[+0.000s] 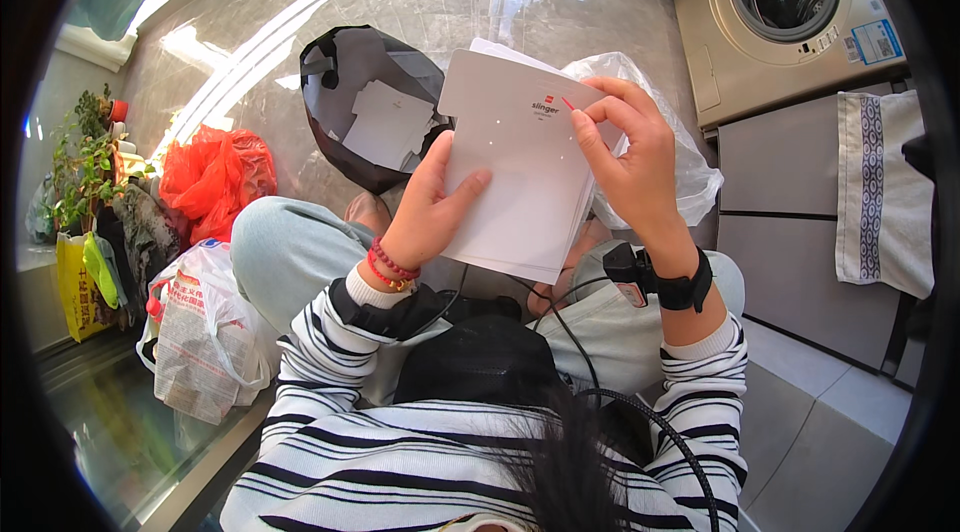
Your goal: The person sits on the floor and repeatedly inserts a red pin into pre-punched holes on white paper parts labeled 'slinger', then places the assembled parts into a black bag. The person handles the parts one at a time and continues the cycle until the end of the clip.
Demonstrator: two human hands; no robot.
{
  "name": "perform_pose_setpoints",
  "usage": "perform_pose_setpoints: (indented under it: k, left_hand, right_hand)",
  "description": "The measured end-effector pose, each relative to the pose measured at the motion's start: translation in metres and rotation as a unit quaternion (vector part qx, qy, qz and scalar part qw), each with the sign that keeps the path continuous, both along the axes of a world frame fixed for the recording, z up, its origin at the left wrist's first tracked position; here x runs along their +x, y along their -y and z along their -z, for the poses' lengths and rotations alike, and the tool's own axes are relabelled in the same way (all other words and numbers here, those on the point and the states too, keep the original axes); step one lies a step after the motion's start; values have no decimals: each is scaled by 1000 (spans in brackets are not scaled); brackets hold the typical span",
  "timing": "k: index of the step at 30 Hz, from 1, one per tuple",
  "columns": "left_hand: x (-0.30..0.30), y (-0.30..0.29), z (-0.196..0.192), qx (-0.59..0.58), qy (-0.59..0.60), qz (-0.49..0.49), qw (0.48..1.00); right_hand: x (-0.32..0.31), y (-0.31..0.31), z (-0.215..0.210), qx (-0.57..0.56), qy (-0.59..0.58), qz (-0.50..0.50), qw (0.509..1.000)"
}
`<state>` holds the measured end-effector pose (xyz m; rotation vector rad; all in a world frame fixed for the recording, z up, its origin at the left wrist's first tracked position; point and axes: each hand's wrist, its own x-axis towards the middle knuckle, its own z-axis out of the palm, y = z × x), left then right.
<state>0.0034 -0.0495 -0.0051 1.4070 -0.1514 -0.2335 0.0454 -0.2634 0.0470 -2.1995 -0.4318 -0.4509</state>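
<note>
Above my lap I hold a stack of flat white cardboard sheets (515, 177) with a small red and black print near the top. The top sheet has a notched left edge, and the lower sheets fan out a little behind it. My left hand (432, 202) is closed on the stack's left edge, thumb lying on the face. At the upper right edge, my right hand (630, 137) is closed with bent fingers, thumb toward the front. A thin red sliver (568, 103) shows at its index fingertip; what it belongs to I cannot tell.
A black open bag (318, 117) with more white cardboard pieces (385, 127) stands beyond my left knee. Behind my right hand lies a clear plastic bag (690, 172). Red (215, 177) and white bags (210, 322) sit left, a washing machine (710, 52) right. Cables (575, 332) cross my lap.
</note>
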Motion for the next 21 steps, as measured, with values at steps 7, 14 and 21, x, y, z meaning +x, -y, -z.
perform_pose_setpoints:
  k: [7, 14, 21]
  left_hand:
    - [1, -5, -2, 0, -16, 3, 1000]
    - [2, -8, 0, 31, 33, -18, 999]
    - [1, -8, -1, 62, 69, -31, 995]
  right_hand:
    - [-3, 3, -6, 45, -32, 2, 998]
    - [4, 22, -14, 144, -16, 74, 987]
    - [8, 30, -20, -27, 107, -26, 994]
